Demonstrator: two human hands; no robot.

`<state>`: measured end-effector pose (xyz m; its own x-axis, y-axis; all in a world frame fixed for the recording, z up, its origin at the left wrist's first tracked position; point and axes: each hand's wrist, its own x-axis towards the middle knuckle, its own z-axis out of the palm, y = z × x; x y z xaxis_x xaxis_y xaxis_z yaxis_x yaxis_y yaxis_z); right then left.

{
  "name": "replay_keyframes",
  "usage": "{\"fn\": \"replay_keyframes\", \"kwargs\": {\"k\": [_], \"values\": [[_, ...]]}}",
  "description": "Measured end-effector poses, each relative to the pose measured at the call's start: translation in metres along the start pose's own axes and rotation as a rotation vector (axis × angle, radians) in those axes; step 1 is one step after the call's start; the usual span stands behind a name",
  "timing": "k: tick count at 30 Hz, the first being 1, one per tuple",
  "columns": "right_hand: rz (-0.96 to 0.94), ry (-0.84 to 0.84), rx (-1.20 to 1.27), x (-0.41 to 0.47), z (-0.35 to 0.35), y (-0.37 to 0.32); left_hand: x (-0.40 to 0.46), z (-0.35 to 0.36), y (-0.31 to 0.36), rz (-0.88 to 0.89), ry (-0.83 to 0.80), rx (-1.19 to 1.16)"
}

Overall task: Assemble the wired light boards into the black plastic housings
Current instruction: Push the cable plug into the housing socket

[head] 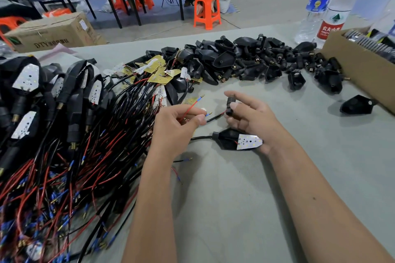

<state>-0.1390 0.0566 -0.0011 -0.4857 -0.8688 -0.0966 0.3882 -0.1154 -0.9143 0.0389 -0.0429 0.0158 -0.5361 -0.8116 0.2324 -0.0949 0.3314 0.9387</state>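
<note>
Where two hands [177, 123] [248, 117] meet: two wires [192, 109] (one housing [229, 106]).

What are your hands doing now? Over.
Left hand pinching red and black wires. Right hand gripping black housing. Nothing blocking.

We count two water bottles [327, 4] beside one open cardboard box [350, 64] — housings [252, 60] left of it too many to count.
</note>
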Motion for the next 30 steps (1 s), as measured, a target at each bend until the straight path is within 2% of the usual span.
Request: {"fn": "replay_keyframes", "kwargs": {"k": [5, 14, 30], "values": [[-0.008, -0.001, 0.197, -0.005, 0.005, 0.002, 0.000, 0.004, 0.004, 0.010, -0.048, -0.023], [0.044, 0.038, 0.164, -0.007, 0.011, 0.000, 0.000, 0.004, 0.003, 0.039, -0.027, -0.050], [0.077, -0.003, 0.138, -0.010, 0.013, -0.001, -0.001, 0.004, 0.004, 0.007, -0.044, -0.141]]}}
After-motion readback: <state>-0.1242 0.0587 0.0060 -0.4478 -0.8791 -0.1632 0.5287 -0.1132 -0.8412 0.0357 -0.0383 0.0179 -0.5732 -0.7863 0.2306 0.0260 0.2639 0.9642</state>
